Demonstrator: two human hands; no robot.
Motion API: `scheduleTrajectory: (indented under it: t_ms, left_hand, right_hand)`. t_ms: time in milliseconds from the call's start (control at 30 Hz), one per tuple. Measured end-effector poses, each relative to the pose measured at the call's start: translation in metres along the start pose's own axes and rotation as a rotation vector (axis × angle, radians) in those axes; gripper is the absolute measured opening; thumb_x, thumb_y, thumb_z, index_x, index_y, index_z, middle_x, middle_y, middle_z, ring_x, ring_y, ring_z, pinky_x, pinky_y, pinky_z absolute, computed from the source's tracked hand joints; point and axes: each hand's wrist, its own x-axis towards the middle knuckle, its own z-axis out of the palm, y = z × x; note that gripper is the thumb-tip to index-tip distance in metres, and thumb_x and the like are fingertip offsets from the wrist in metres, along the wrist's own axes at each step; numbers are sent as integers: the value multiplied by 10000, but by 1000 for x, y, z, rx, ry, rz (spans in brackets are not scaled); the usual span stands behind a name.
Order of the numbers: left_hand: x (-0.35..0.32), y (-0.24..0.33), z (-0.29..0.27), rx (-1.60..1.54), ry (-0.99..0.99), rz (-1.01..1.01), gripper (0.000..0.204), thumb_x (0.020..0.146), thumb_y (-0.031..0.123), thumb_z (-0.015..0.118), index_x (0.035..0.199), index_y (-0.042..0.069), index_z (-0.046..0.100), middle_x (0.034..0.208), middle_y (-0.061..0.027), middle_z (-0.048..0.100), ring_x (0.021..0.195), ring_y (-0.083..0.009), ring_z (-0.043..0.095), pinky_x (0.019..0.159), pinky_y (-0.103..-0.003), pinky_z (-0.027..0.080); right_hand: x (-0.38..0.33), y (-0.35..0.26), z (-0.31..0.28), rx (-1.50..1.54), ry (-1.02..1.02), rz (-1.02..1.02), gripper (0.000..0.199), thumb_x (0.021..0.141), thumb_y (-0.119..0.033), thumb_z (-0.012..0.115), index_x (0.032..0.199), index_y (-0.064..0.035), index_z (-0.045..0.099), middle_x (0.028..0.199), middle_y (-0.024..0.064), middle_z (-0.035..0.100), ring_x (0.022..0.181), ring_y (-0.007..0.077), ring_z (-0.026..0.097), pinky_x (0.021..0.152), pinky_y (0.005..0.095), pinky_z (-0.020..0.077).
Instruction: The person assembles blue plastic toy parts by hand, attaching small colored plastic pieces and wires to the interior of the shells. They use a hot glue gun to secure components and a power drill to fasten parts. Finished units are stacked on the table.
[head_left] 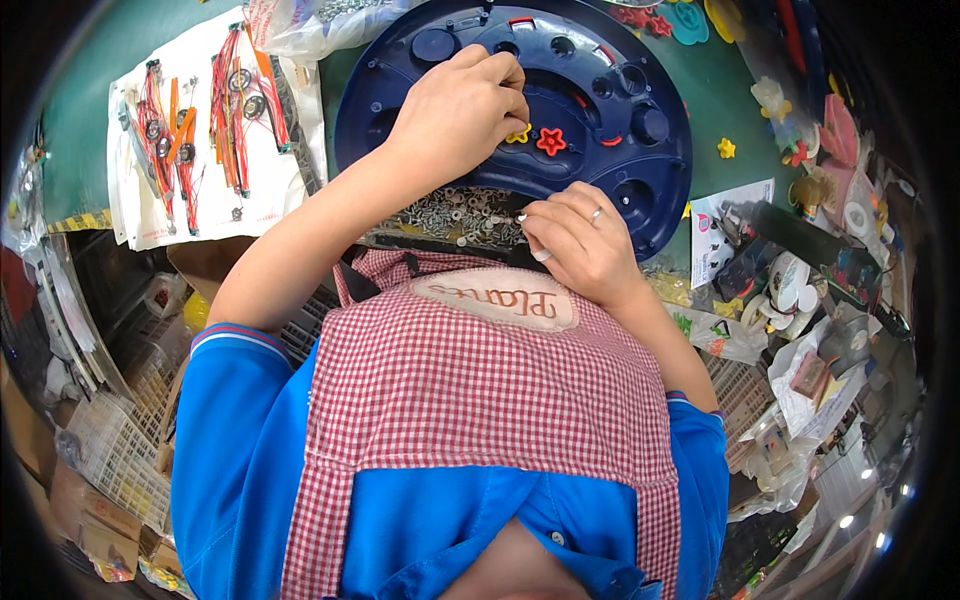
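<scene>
Round dark blue plastic shell (600, 110), wide and shallow, lying on the green tabletop (90, 110), moulded with round sockets, raised bosses and curved slots across its inner face. Small red curved pieces seated in some slots. Red star-shaped piece (551, 141) set into the shell just right of the left fingers; yellow star-shaped piece (518, 134) directly below those fingertips, partly covered.

Left hand (455, 115) resting on the shell, fingers (505, 80) curled down and bunched together at the yellow star; cannot tell whether pinching it or only pressing. Right hand (580, 240) at the shell's near rim, fingers (545, 215) drawn together in a pinch, something tiny possibly between thumb and forefinger, too small to tell. Ring on one finger of that hand.

Heap of small silver screws (460, 212) just left of the right fingers, below the left wrist, against the shell's near edge.

Well left of the left fingers: white sheet (205, 200) carrying bundles of red and orange wires with small round parts (240, 100). Beyond the fingers, a clear plastic bag (310, 25). Right of the right fingers: loose yellow star (726, 148) on the tabletop, a printed paper, cluttered toy parts and packaging (810, 250).
</scene>
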Motion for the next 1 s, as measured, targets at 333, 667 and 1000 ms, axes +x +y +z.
scheduleTrajectory:
  t_ms: [333, 667, 1000]
  left_hand:
    - [1, 2, 3, 68, -28, -13, 102, 722, 187, 720, 763, 94, 704, 922, 18, 561, 888, -186, 526, 817, -317, 463]
    - [-4, 3, 4, 46, 63, -27, 122, 732, 197, 717, 817, 109, 712, 979, 14, 591, 929, -188, 544, 837, -316, 459]
    - [-37, 12, -13, -13, 94, -56, 156, 749, 183, 704, 879, 96, 708, 1108, -27, 615, 1097, -218, 550, 913, -353, 457]
  right_hand:
    - [20, 18, -17, 7, 97, 272, 198, 691, -13, 688, 885, -51, 706, 850, 60, 665, 775, 229, 606, 670, 336, 506]
    - [32, 43, -12, -234, -87, 414, 65, 721, -136, 707, 762, -86, 697, 1052, 5, 591, 1112, 231, 463, 980, 424, 274]
    - [39, 38, -10, -270, -118, 506, 58, 713, -131, 707, 754, -90, 697, 1040, 8, 575, 1107, 245, 458, 1000, 431, 266]
